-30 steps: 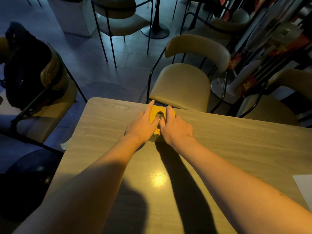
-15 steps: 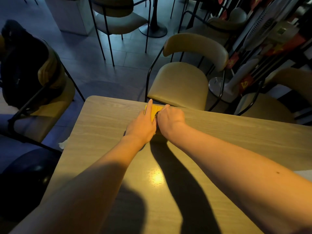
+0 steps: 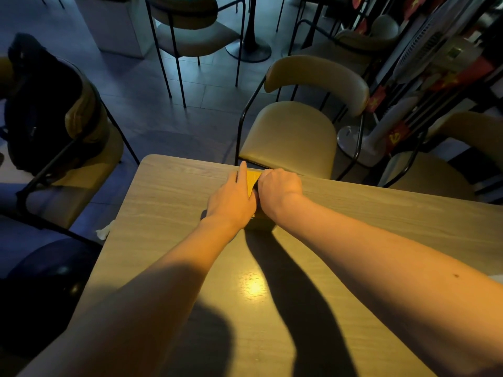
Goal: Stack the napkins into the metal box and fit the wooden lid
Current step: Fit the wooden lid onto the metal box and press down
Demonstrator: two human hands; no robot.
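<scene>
Wooden lid yellow, mostly covered, left hand flat, right hand fingers curled on it

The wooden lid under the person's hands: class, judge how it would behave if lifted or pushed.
The wooden lid looks flat and board-like, so probably stiff, not floppy. It seems thin, so likely light. Both the left hand and right hand press it onto the box, so it may fit snugly and resist sliding.

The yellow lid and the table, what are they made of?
The lid looks like pale yellowish wood with a matte, unvarnished face, though the hands hide most of it. The table shows streaky wood grain under a smooth, glossy coat that reflects a lamp; possibly laminate.
</scene>
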